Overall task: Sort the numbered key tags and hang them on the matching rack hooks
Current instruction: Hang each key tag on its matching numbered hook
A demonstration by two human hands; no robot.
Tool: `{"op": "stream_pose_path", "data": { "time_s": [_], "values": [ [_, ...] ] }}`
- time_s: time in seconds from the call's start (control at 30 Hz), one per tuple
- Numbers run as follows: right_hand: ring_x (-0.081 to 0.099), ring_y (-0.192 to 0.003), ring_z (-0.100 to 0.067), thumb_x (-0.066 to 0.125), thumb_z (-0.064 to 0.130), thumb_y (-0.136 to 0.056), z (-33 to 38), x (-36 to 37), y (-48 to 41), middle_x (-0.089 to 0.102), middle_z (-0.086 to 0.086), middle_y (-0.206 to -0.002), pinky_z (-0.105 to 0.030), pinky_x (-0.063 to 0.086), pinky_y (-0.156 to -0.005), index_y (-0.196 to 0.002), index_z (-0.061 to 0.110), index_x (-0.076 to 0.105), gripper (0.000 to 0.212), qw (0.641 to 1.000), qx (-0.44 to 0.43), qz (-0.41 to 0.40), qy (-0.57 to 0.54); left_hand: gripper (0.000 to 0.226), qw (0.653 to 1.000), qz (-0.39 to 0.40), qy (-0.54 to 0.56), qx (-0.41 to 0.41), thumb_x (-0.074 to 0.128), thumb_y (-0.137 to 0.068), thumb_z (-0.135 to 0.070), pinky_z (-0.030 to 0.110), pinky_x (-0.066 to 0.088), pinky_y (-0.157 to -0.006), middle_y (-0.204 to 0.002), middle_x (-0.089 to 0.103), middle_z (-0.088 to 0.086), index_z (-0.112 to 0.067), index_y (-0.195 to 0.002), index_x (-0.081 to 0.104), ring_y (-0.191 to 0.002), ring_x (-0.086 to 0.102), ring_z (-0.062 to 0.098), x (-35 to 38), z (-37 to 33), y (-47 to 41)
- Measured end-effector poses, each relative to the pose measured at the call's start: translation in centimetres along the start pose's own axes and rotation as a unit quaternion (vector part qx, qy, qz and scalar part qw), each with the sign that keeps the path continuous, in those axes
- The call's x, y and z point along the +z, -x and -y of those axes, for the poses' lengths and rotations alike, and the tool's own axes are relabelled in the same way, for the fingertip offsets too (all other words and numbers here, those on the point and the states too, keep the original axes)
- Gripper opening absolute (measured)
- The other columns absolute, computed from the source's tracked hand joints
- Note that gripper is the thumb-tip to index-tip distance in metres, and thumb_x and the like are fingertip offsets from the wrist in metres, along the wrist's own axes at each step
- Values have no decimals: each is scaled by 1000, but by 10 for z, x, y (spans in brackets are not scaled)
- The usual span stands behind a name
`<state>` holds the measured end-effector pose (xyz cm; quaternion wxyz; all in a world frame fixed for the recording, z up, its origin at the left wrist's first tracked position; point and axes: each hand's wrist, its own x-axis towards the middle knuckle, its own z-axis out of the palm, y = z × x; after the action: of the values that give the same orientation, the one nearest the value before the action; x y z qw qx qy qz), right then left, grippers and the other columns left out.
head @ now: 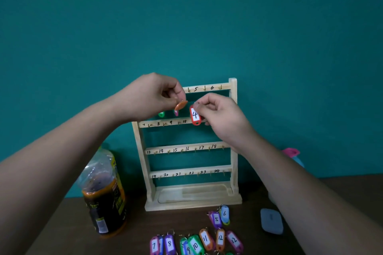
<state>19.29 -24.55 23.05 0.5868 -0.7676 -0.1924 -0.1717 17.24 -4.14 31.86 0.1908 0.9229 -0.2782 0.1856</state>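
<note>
Both forearms reach up to the wooden rack (232, 85). The right hand (219, 114) pinches the metal ring of red plastic tag 4 (195, 115), which hangs long axis upright just below the top rail's bare hook (189, 89), likely its target. The left hand (157, 97), beside it, pinches a glossy orange tag (181, 105) turned nearly edge-on. Loose tags (194, 244) lie before the rack's base.

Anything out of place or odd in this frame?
Yes: two tags on the table read 12, an orange 12 tag and a pink 12 tag side by side; other readable numbers there appear once. Otherwise normal: left hand pinches an edge-on tag, right hand pinches tag 4 at the rack.
</note>
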Motion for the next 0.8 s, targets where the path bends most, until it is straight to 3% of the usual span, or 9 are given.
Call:
{"op": "stream_pose_path", "data": {
  "time_s": [0.07,0.13,0.2,0.27,0.37,0.53,0.7,0.8],
  "values": [
    [74,-87,-38,68,37,-102,6,-4,-6,79,1,-82,-61,58,-87,-88,25,75,19,1000,10,-6,25,11,1000,-3,-18,-4,76,-93,-20,24,54,-75,-82,78,-14,-30,-90,76,-78,70,5,-2,1,0],
    [77,-75,-28,68,32,-102,14,-5,-13,79,0,-77,-59,62,-83,-85,18,75,23,999,19,-11,39,11,999,-16,-46,-2,78,-91,-22,10,45,-65,-73,74,-20,-32,-86,78,-71,67,-3,-1,2,-1],
    [76,-66,-21,67,32,-104,23,-5,-20,79,-2,-73,-52,64,-76,-85,14,75,27,998,24,-11,53,10,996,-43,-72,0,80,-90,-24,6,40,-60,-65,68,-24,-32,-84,79,-66,61,-9,3,4,-2],
    [76,-64,-19,63,34,-105,34,-5,-26,78,0,-71,-39,62,-63,-85,14,74,30,995,19,-15,101,6,994,-69,-85,0,80,-90,-29,8,39,-58,-67,69,-23,-33,-85,80,-67,60,-9,6,5,-3],
    [75,-62,-15,56,32,-110,43,-1,-33,78,1,-71,-27,51,-46,-88,14,72,32,987,2,-20,158,4,992,-84,-89,1,78,-92,-32,26,53,-65,-73,75,-20,-33,-88,78,-67,65,3,9,8,-5],
    [75,-59,-15,51,28,-112,45,3,-39,78,-1,-72,-25,50,-48,-93,16,71,30,977,-7,-21,212,5,990,-131,-50,-16,77,-93,-27,14,43,-55,-71,75,-14,-30,-90,80,-59,60,-1,11,13,-9],
    [74,-52,-19,47,28,-113,51,4,-40,77,-3,-67,-30,53,-48,-91,14,68,34,978,11,-15,206,16,989,-145,-18,-20,76,-92,-26,13,46,-64,-77,75,-15,-35,-104,77,-69,65,2,19,12,-13],
    [74,-52,-22,46,26,-112,55,4,-42,76,-6,-65,-27,49,-45,-94,11,68,33,977,19,-3,214,14,987,-153,-39,-16,76,-91,-25,11,43,-64,-76,73,-15,-34,-101,76,-67,62,-2,22,13,-11]
  ]
}}
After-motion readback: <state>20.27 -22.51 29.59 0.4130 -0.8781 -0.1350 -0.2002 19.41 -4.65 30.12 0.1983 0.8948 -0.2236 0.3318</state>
